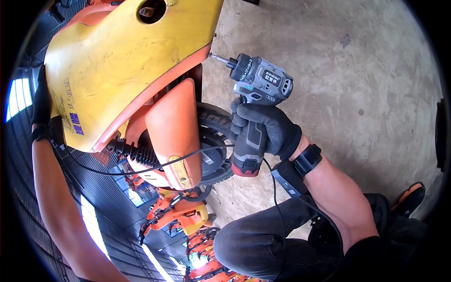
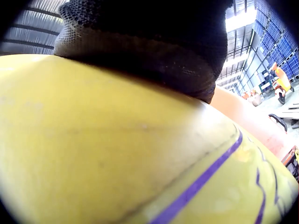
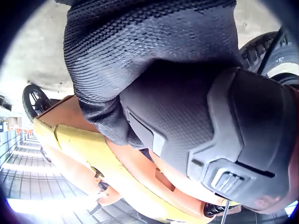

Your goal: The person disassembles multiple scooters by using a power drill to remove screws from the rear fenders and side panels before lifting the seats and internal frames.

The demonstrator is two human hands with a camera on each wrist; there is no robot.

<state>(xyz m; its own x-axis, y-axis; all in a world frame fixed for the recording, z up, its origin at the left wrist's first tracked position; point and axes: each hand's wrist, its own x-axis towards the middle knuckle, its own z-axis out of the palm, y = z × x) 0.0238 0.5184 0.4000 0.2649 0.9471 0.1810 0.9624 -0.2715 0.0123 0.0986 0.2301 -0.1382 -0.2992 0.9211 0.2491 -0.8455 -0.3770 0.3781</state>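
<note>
A grey cordless drill (image 1: 253, 141) is gripped round its handle by my right hand (image 1: 268, 123), which wears a dark glove. The drill's bit (image 1: 220, 58) points left, its tip right at the orange lower edge of a yellow body panel (image 1: 127, 61) on an orange motor scooter. In the right wrist view, gloved fingers (image 3: 140, 51) wrap the drill's handle (image 3: 177, 107). My left hand (image 1: 41, 94), also gloved, lies along the panel's far left side. The left wrist view shows the dark glove (image 2: 149, 51) resting on the yellow surface (image 2: 93, 135); its fingertips are hidden.
Below the panel are a black shock absorber (image 1: 136, 152), an orange mudguard (image 1: 174, 134) and a wheel (image 1: 213, 160). A black cable (image 1: 127, 173) crosses in front of them. More orange scooters (image 1: 188, 216) stand behind on the concrete floor (image 1: 357, 94).
</note>
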